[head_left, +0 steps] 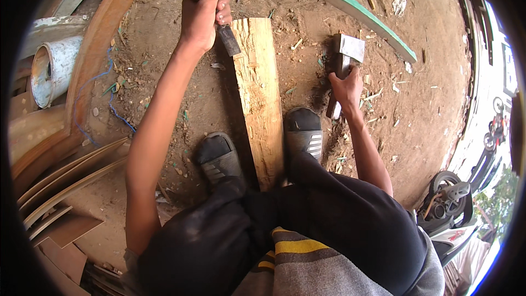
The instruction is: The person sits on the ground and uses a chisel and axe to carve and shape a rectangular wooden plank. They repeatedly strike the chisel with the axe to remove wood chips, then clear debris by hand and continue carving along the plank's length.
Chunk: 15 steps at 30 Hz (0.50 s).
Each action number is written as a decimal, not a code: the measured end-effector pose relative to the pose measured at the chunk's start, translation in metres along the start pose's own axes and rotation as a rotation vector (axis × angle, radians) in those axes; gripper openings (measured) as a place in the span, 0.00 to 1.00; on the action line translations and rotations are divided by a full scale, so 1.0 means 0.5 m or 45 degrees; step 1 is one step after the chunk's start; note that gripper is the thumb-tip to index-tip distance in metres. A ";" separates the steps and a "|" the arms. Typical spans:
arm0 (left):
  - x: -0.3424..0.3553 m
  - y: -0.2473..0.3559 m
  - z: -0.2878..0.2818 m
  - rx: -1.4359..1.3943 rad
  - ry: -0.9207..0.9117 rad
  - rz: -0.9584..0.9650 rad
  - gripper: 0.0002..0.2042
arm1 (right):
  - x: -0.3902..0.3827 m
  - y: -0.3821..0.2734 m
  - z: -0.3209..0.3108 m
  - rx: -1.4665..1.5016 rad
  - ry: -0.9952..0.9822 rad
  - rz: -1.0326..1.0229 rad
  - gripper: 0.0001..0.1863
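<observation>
My left hand [201, 21] is closed around a chisel, raised beside the far end of the board. The chisel's dark, flat blade [229, 43] points down along the board's left edge; frayed, straw-coloured fibres show above the fist. The pale wooden board [260, 93], rough and chipped on its upper face, runs lengthwise between my feet. To its right, my right hand [349, 89] grips a tool low over the dirt. That tool has a squarish, light metal head [352, 47] and a dark bar below it; its exact kind is unclear.
A curved green-edged wooden piece [350, 8] lies at the far right. Wood chips litter the dirt floor [422, 98]. At left are a rusty white bucket [55, 71], a curved wooden frame [82, 77] and stacked thin boards [71, 172]. A motorcycle [449, 197] stands at right.
</observation>
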<state>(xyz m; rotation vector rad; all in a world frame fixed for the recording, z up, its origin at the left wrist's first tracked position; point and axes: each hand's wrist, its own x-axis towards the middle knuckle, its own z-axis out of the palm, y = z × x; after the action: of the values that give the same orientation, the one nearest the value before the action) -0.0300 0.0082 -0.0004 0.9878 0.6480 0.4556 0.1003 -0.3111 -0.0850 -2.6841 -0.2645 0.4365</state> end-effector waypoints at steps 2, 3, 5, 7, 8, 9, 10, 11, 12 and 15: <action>0.005 -0.004 -0.006 -0.045 -0.022 -0.016 0.16 | 0.024 -0.010 -0.033 -0.079 -0.159 0.092 0.29; 0.005 -0.006 -0.007 -0.044 -0.015 -0.004 0.16 | 0.035 -0.013 -0.046 -0.023 -0.257 0.213 0.26; 0.004 -0.008 -0.007 -0.038 0.004 0.016 0.16 | 0.052 -0.012 -0.065 0.461 -0.391 0.352 0.23; 0.001 -0.012 -0.002 -0.004 0.020 0.025 0.17 | 0.063 -0.005 -0.071 0.929 -0.620 0.499 0.18; 0.001 -0.016 0.001 0.000 0.014 0.064 0.18 | 0.067 0.001 -0.071 1.086 -0.750 0.568 0.17; 0.003 -0.021 0.005 0.030 0.041 0.061 0.18 | 0.070 0.005 -0.069 1.246 -0.839 0.622 0.16; 0.005 -0.027 0.008 0.050 0.051 0.093 0.19 | 0.071 0.009 -0.066 1.463 -0.891 0.630 0.14; 0.008 -0.034 0.009 0.078 0.051 0.111 0.19 | 0.073 0.010 -0.065 1.643 -1.007 0.705 0.13; 0.014 -0.039 0.006 0.053 0.040 0.110 0.21 | 0.073 0.009 -0.063 1.875 -1.129 0.715 0.12; 0.037 -0.057 -0.008 0.055 0.036 0.038 0.21 | 0.078 -0.007 -0.074 2.007 -1.106 0.729 0.09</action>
<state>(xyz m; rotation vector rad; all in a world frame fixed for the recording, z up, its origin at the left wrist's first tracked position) -0.0176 0.0088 -0.0322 1.0343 0.6714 0.4839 0.1488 -0.3118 -0.0616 -0.8735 0.4701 1.2589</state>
